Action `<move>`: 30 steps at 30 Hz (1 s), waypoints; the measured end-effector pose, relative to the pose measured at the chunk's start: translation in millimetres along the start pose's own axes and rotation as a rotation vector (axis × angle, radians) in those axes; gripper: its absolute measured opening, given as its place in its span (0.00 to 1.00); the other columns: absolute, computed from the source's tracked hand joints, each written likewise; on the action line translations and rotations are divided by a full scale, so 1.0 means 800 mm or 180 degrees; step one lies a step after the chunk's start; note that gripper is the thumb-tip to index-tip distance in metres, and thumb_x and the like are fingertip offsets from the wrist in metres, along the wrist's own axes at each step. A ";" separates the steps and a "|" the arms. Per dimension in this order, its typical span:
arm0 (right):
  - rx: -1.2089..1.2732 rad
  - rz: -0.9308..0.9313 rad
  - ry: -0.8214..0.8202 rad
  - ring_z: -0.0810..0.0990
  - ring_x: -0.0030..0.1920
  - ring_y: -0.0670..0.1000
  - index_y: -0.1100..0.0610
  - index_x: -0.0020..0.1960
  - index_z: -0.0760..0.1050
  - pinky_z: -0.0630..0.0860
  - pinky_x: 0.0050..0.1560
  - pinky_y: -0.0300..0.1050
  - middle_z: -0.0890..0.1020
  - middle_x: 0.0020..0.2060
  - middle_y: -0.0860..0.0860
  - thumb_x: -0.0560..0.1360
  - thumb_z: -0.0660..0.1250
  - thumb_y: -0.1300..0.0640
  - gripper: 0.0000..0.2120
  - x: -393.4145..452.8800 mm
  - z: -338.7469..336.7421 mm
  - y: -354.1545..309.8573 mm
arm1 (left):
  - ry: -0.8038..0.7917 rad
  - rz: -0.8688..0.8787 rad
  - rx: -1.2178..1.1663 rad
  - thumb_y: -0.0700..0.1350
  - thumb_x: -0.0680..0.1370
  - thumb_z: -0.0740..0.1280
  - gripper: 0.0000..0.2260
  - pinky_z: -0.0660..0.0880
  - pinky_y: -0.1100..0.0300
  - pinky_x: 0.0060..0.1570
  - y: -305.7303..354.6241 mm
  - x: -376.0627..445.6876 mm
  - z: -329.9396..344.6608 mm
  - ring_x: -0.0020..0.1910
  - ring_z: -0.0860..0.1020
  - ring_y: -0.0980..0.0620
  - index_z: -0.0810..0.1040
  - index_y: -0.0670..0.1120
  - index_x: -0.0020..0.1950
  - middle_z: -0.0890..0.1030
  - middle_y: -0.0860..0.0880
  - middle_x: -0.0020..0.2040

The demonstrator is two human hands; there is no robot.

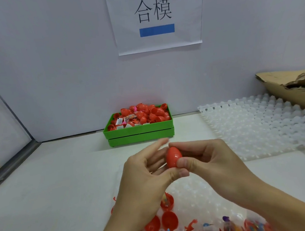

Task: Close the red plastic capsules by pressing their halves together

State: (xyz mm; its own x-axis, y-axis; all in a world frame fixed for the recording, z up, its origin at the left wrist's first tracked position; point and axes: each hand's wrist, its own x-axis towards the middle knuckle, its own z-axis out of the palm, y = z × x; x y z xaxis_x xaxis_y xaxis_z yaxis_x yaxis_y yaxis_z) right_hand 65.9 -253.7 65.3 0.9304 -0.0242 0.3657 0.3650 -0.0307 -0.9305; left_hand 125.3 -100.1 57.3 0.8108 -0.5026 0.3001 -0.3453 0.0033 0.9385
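Observation:
A red egg-shaped capsule (173,156) is held above the table between both hands, its halves joined. My left hand (148,171) holds it from the left, thumb under it and fingers behind. My right hand (208,158) pinches it from the right, thumb on its front and fingers curled over its top. Below the hands, open red capsule halves (169,219) with small toys inside sit in a clear plastic tray (197,193).
A green bin (140,132) piled with red capsule halves and packets stands against the back wall. A second clear dimpled tray (259,123) lies at the right, with a torn cardboard box (289,87) behind it. A paper sign (155,18) hangs on the wall.

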 end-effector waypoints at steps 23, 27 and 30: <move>0.0141 0.0059 0.0058 0.85 0.54 0.47 0.48 0.52 0.85 0.79 0.51 0.34 0.87 0.49 0.48 0.69 0.71 0.61 0.15 -0.001 0.002 0.009 | 0.0070 0.0048 0.0601 0.35 0.67 0.78 0.27 0.78 0.70 0.50 0.001 0.002 -0.011 0.54 0.81 0.67 0.80 0.54 0.63 0.83 0.66 0.52; 0.0210 -0.0026 0.0205 0.86 0.51 0.51 0.48 0.51 0.86 0.81 0.49 0.37 0.87 0.48 0.51 0.69 0.70 0.59 0.14 0.000 -0.003 0.005 | 0.0076 0.0303 0.0627 0.35 0.70 0.76 0.21 0.78 0.61 0.58 0.006 0.005 -0.022 0.59 0.79 0.60 0.84 0.55 0.58 0.84 0.59 0.55; 0.0208 0.0012 0.0503 0.87 0.45 0.51 0.53 0.45 0.86 0.81 0.44 0.35 0.88 0.43 0.53 0.63 0.74 0.61 0.12 0.000 -0.006 0.008 | 0.0055 0.0245 0.0509 0.34 0.69 0.76 0.20 0.80 0.62 0.51 0.007 0.004 -0.021 0.53 0.82 0.57 0.84 0.56 0.55 0.86 0.56 0.49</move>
State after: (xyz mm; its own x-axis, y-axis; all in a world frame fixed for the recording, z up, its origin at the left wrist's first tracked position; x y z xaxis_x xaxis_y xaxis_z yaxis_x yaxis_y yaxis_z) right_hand 68.3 -258.5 59.6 0.9168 -0.1812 0.3559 0.3676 0.0346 -0.9294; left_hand 134.0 -87.3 66.3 0.7867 -0.4911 0.3740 -0.4761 -0.0970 0.8740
